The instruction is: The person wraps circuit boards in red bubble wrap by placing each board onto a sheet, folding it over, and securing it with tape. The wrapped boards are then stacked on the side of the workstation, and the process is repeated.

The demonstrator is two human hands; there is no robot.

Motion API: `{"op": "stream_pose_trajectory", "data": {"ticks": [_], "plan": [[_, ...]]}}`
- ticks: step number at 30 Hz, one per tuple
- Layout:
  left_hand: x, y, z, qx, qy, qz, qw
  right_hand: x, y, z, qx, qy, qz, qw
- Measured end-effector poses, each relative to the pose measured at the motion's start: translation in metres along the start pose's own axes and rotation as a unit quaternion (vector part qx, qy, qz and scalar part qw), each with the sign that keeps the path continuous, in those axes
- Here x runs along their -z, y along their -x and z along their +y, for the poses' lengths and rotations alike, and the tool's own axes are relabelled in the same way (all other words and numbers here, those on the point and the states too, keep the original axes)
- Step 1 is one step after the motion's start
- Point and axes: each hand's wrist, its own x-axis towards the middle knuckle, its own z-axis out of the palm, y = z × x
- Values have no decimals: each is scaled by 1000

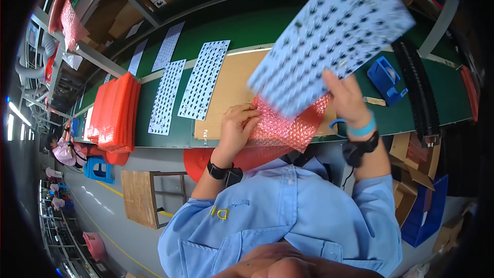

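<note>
My right hand (350, 98) grips a large white circuit board (329, 33) with rows of dark parts by its near edge. The board is tilted, held up above the bench, and slightly blurred. Its lower end is over a pink bubble-wrap bag (293, 131), hiding part of it; whether that end is inside the bag I cannot tell. My left hand (237, 126) pinches the bag's left edge between thumb and fingers. Under the bag lies a flat piece of cardboard (231, 92) on the green bench.
Several similar boards (204, 80) lie on the bench at the left, beside a stack of red bubble-wrap bags (117, 113). A blue tape dispenser (385, 80) and a black strip (419, 92) are at the right. A wooden stool (139, 198) stands below. Another person (66, 149) is far left.
</note>
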Motion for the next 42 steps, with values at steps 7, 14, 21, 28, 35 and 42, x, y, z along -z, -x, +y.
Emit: {"op": "stream_pose_trajectory", "data": {"ticks": [7, 14, 21, 28, 35, 42], "plan": [[11, 6, 2, 100, 39, 16, 994, 35, -57, 48, 232, 700, -178, 652], [21, 13, -15, 84, 15, 48, 995, 11, -44, 110, 85, 657, -292, 690], [32, 24, -31, 44, 18, 29, 998, 21, -97, 108, -92, 545, -289, 782], [41, 37, -48, 42, 56, 36, 997, 8, -121, 150, -220, 605, -116, 757], [51, 43, -74, 44, 79, 32, 995, -8, -112, 151, -204, 624, -110, 746], [44, 49, -79, 64, 92, 39, 993, 0, -124, 172, -185, 610, -120, 761]]}}
